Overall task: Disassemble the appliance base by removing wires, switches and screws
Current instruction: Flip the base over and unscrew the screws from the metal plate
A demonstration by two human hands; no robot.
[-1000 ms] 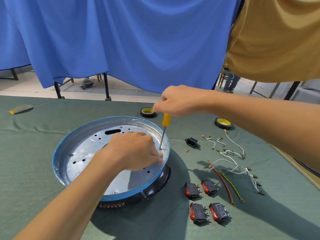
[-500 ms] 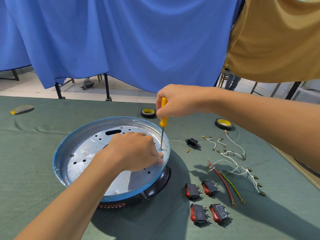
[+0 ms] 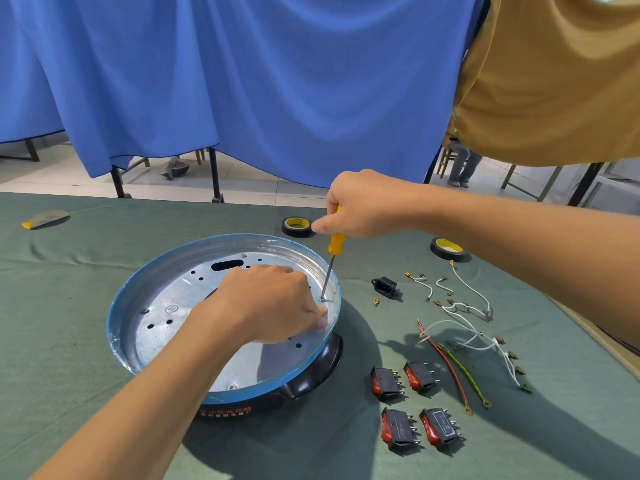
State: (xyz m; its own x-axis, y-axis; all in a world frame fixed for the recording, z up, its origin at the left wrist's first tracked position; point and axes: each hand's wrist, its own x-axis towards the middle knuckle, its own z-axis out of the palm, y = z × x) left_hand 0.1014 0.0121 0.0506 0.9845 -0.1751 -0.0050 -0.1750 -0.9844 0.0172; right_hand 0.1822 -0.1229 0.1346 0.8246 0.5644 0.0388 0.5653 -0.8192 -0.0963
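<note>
The appliance base (image 3: 116,323) is braced by the left hand (image 3: 266,306) (curled, contents hidden) so the screwdriver (image 3: 335,244), gripped by the right hand (image 3: 367,206), meets the right-edge screw (image 3: 322,299).

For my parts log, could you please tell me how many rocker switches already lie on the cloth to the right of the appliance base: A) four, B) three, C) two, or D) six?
A: four black rocker switches with red buttons lie in two rows of two on the green cloth, to the right of the appliance base.
</note>
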